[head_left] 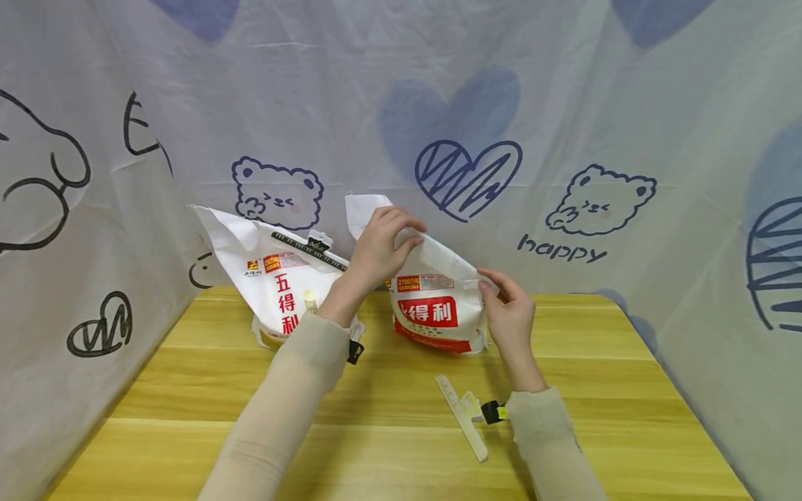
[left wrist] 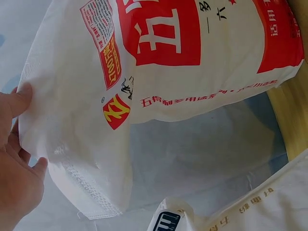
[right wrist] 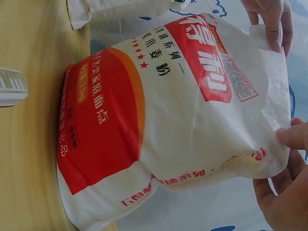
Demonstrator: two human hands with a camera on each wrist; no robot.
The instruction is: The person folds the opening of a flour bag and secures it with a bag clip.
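A white flour bag (head_left: 438, 313) with a red label stands on the wooden table (head_left: 595, 417). My left hand (head_left: 390, 235) grips its folded top flap at the upper left. My right hand (head_left: 496, 292) pinches the right end of the same top edge. In the left wrist view my left hand (left wrist: 13, 156) holds the stitched edge of the bag (left wrist: 168, 72). The right wrist view shows the bag (right wrist: 168, 120) with my right hand (right wrist: 288, 168) on its corner and my left hand (right wrist: 269, 19) further along the edge.
A second flour bag (head_left: 282, 296) stands to the left, its top held by a black clip (head_left: 310, 250). A long white sealing clip (head_left: 464, 417) lies on the table near my right wrist. Printed cloth walls (head_left: 564, 104) surround the table on three sides.
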